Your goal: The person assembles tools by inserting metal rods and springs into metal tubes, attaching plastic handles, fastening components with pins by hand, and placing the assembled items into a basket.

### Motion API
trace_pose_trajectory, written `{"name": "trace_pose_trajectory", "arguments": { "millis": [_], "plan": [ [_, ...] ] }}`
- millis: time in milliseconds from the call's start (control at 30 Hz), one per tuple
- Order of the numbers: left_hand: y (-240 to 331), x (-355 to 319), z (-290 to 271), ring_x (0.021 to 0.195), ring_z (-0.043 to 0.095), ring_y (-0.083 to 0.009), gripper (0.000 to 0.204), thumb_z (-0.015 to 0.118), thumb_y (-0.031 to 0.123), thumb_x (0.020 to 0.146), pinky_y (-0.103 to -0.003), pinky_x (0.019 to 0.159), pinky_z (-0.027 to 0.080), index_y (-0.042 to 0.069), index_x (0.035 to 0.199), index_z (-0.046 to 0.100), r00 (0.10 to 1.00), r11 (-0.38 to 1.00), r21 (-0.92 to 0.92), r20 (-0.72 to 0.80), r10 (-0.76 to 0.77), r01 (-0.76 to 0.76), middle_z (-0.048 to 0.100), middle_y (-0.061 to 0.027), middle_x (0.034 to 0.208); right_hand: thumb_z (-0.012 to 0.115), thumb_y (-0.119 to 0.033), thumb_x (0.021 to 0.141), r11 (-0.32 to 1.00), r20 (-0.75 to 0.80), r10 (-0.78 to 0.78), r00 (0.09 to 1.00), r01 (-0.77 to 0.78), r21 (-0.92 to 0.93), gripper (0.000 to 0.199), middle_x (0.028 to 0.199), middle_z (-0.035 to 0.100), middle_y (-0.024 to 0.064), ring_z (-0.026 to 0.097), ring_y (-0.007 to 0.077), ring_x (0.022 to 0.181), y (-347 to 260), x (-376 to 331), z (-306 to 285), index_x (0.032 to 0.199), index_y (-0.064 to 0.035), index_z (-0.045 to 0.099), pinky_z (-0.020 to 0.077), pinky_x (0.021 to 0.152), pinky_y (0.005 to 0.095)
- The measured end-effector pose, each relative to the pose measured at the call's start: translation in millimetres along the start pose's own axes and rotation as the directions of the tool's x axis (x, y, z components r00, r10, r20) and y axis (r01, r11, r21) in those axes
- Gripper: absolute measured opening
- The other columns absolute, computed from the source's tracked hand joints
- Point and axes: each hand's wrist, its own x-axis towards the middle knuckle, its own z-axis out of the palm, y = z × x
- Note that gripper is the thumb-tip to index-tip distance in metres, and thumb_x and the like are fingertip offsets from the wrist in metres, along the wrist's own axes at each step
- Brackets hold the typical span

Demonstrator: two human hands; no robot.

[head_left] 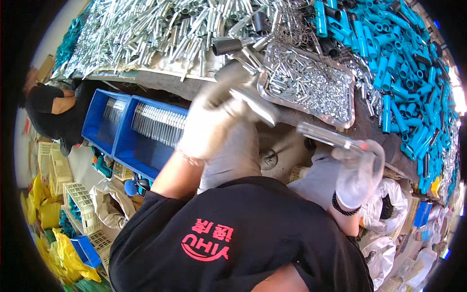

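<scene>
My left hand (206, 121), in a pale glove and smeared by motion, is closed around a shiny curved metal piece (258, 106) by the table's near edge. Further right, my gloved right hand (359, 177) grips one end of a slim silver metal tube (326, 136), which points left and has a red spot near my fingers. The two metal pieces are apart. Beyond them on the table rests a metal tray (353, 100) full of small silver pins. A black sleeve-shaped tube (227, 46) lies left of the tray. Blur hides the left fingertips.
Long silver metal parts (146, 39) are heaped across the far left of the table, teal plastic tubes (389, 63) on the right. A divided blue bin (141, 155) with rows of silver pieces stands left of me. Sacks (112, 202) and another person (46, 107) are farther left.
</scene>
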Motion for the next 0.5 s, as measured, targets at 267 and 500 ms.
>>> {"name": "trace_pose_trajectory", "arguments": {
  "millis": [267,500],
  "plan": [
    [-51.1,-29.0,4.2,0.106,0.067,-0.026,0.037,0.067,0.018,0.095,-0.032,0.09,0.059,0.0,0.125,0.057,0.885,0.747,-0.497,0.11,-0.452,0.443,0.066,-0.0153,0.117,0.062,-0.007,0.097,0.91,0.408,0.075,0.91,0.105,-0.401,0.013,0.096,0.072,0.016,0.073,0.0238,0.083,3.3,3.0,-12.9,0.103,0.0041,0.063,0.0568,0.077,0.0332],
    [-51.4,-35.2,18.5,0.094,0.068,-0.0218,0.049,0.082,0.025,0.08,-0.033,0.083,0.054,-0.002,0.118,0.066,0.812,0.853,0.505,0.441,-0.382,0.128,0.071,-0.0114,0.108,0.066,-0.02,0.089,0.395,0.701,0.258,0.665,0.589,-0.704,0.012,0.077,0.066,0.0123,0.065,0.0332,0.072,10.9,11.3,-12.2,0.089,-0.0087,0.064,0.0518,0.063,0.0432]
  ]
}}
